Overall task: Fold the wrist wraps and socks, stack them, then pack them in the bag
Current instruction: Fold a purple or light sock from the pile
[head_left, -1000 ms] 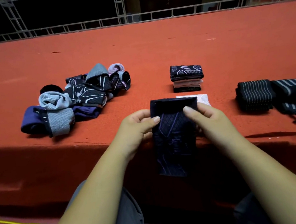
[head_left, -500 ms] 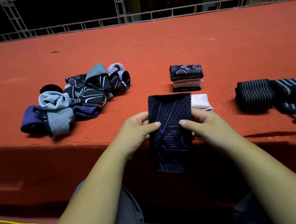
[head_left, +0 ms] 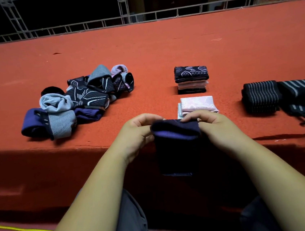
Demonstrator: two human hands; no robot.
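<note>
Both my left hand (head_left: pixel 138 133) and right hand (head_left: pixel 215 125) pinch the sock (head_left: pixel 176 150); I'd fold it flat, edges even, for the twelve-o'clock stack (head_left: pixel 191 79).

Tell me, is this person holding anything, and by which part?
Yes. The left hand and right hand pinch a dark navy sock at its folded-over top edge, one at each end; the rest hangs down.

no text, label, brand or number can be read here; the marks on the pile of socks (head_left: pixel 82 100) and on the top of the folded stack (head_left: pixel 190 73) are only woven lines and diamond shapes, and the wrist wraps (head_left: pixel 260 96) carry plain pale stripes, not letters
</note>
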